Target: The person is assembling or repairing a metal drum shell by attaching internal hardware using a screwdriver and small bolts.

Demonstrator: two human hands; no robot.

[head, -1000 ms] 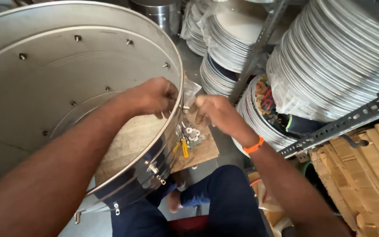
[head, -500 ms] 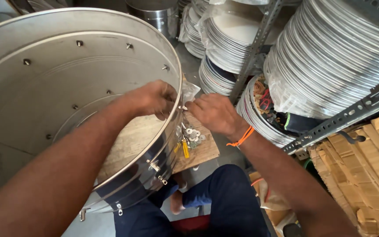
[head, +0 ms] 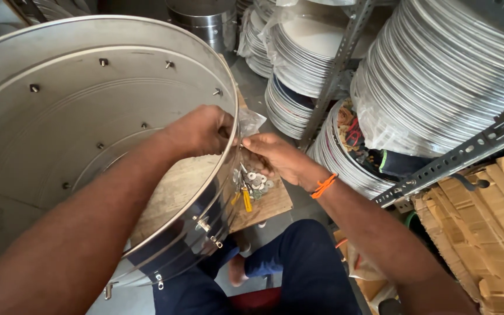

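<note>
The left hand (head: 202,129) reaches inside a big steel drum (head: 59,134) and is clenched at the drum's rim (head: 227,169), fingers curled against the inner wall; what it pinches, if anything, is hidden. The right hand (head: 278,157) comes in from outside, fingertips pressed to the same spot on the rim, just beside the left hand. I cannot tell whether it grips anything small.

The drum lies tilted on its side over the person's lap, open mouth toward the camera, with bolts (head: 34,88) spaced round its inner wall. Under the hands a wooden board (head: 266,204) carries a clear bag of washers (head: 256,179) and a yellow-handled screwdriver (head: 246,198). Stacks of steel plates (head: 438,76) fill the racks (head: 339,64) behind, and cardboard (head: 485,233) stands at the right.
</note>
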